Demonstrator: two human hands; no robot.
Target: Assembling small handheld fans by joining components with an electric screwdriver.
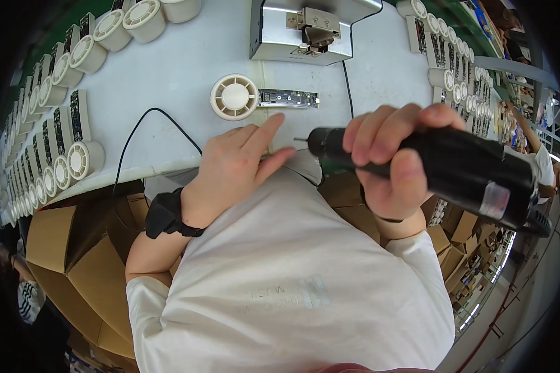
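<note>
My right hand (386, 158) is wrapped round a black electric screwdriver (473, 171), held nearly level above the table's front edge with its thin bit pointing left. My left hand (236, 158) is near the table edge, index finger and thumb stretched apart, the other fingers partly curled; nothing shows in it. Just beyond its fingertips lies a handheld fan (235, 97) with a round, spoked white head. From that head a narrow handle with an exposed circuit board (289, 98) extends to the right, its board facing up. The bit is apart from the fan.
At the back stands a silver metal box (270, 46) with a small mechanism on its front. Rows of similar fans (87, 55) line the left, and more (442, 79) the right. A black cable (150, 110) crosses the table (168, 68). Cardboard boxes (99, 280) stand below.
</note>
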